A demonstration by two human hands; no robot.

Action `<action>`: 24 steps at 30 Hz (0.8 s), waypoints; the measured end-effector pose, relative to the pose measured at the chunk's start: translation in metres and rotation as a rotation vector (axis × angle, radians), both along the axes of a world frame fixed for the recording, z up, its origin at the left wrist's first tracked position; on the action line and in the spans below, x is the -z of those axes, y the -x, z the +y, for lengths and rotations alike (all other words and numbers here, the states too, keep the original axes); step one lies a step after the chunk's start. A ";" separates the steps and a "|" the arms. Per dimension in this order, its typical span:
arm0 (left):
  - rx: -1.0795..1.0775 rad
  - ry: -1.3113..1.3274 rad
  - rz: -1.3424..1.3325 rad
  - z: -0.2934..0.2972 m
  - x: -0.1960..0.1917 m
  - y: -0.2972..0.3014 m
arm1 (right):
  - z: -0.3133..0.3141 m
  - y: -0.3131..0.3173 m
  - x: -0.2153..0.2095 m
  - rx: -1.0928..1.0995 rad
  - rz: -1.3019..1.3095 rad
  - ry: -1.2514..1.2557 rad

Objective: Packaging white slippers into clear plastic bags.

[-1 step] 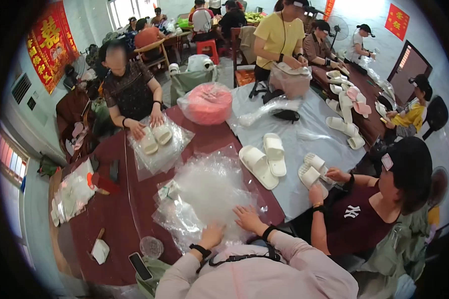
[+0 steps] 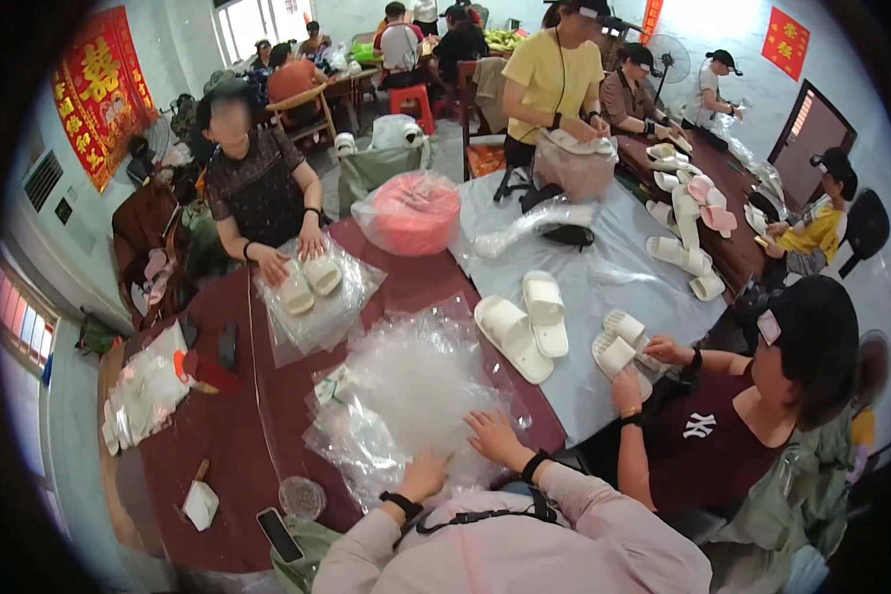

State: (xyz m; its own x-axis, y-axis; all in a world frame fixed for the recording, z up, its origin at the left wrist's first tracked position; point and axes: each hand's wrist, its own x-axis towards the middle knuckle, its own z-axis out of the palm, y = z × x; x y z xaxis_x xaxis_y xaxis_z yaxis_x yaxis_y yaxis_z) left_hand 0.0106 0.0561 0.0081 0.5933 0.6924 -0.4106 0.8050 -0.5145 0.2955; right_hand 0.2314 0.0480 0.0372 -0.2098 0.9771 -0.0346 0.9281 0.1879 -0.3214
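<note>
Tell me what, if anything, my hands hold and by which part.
Your right hand lies open on the bags, holding nothing; whether your left hand grips one is unclear.

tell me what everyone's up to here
The person's left hand and right hand are on a loose pile of clear plastic bags on a dark red tabletop. Across from them, a co-worker in a dark short-sleeved top has both hands at cream open-toed slippers lying on clear plastic. To the right, a co-worker in a maroon sleeveless top has both hands at white slippers with ribbed straps.
</note>
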 end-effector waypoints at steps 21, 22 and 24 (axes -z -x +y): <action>-0.030 -0.119 0.089 -0.016 -0.014 -0.037 | 0.157 -0.182 0.045 0.411 0.187 0.072; -0.018 -0.112 0.096 -0.015 -0.014 -0.035 | 0.162 -0.180 0.043 0.390 0.136 0.124; -0.031 -0.083 0.099 -0.011 -0.018 -0.039 | 0.172 -0.185 0.050 0.411 0.095 0.123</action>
State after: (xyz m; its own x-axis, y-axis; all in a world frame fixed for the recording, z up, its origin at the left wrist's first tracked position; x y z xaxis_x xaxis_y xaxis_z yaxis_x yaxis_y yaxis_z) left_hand 0.0497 0.0449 0.0263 0.5300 0.7440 -0.4069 0.8443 -0.5078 0.1711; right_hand 0.4167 0.2197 -0.0130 0.1881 0.9697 -0.1557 0.8830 -0.2364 -0.4055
